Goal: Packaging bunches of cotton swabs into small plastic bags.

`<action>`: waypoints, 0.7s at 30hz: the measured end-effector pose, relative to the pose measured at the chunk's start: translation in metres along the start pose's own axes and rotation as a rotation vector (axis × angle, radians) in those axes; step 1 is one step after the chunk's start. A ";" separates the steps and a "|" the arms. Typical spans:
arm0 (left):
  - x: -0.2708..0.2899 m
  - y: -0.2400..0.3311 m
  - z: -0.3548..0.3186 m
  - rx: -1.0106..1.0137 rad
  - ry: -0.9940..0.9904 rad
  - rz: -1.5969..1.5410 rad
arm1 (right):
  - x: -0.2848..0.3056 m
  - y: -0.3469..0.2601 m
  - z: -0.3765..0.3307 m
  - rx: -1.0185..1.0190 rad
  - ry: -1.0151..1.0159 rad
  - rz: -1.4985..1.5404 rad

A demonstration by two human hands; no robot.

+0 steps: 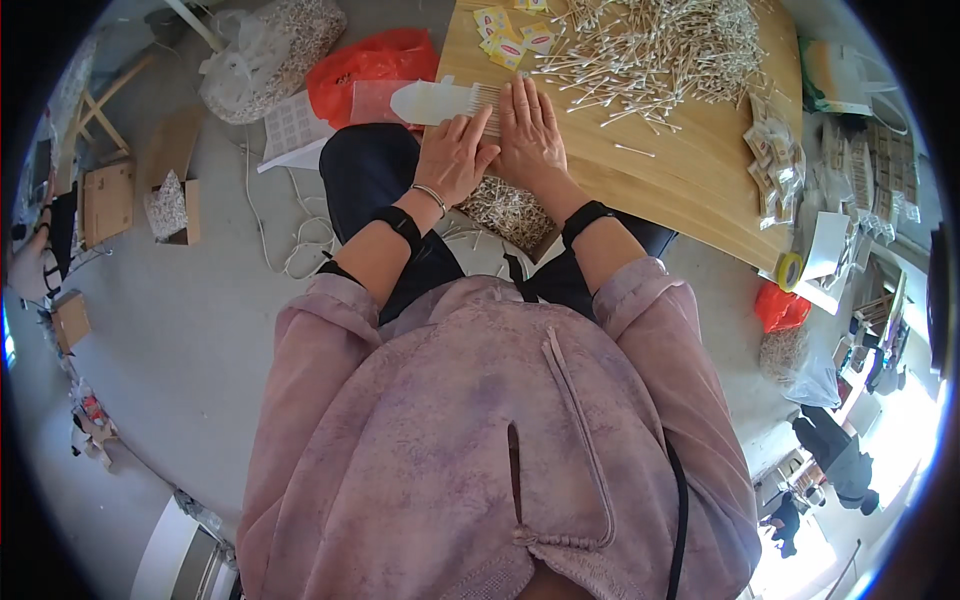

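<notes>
My right hand point(532, 140) lies flat at the near left edge of the wooden table point(700, 190), fingers stretched out and side by side. Beside it is my left hand point(452, 160), its index finger extended toward the right hand and its other fingers bent. Between and beyond the fingers shows a row of cotton swabs point(484, 97), partly hidden by the hands. The row meets the open end of a clear-white plastic packet point(430, 102), which sticks out leftward past the table edge. Below my hands, a box of loose cotton swabs point(508, 212) sits between my legs.
A large heap of cotton swabs point(670, 50) covers the far table. Small yellow cards point(508, 45) lie left of it; filled packets point(775, 160) pile at the right edge. A red plastic bag point(375, 70) and a clear bag of swabs point(270, 60) stand left.
</notes>
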State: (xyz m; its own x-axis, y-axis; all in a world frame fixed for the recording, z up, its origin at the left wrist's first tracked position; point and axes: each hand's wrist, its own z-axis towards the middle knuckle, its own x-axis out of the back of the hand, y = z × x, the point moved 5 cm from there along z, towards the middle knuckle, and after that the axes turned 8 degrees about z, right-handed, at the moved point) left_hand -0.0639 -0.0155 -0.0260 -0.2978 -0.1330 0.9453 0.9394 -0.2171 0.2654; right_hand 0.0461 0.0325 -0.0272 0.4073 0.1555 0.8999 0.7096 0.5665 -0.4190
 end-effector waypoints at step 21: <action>0.004 0.005 0.017 0.107 -0.032 0.013 | -0.008 0.006 0.001 -0.009 0.025 -0.043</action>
State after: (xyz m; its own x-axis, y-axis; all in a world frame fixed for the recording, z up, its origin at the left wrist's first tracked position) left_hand -0.0573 -0.0008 -0.0177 -0.2814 -0.1043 0.9539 0.9564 -0.1110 0.2700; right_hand 0.0466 0.0350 -0.0372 0.3909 0.1109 0.9137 0.7317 0.5648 -0.3815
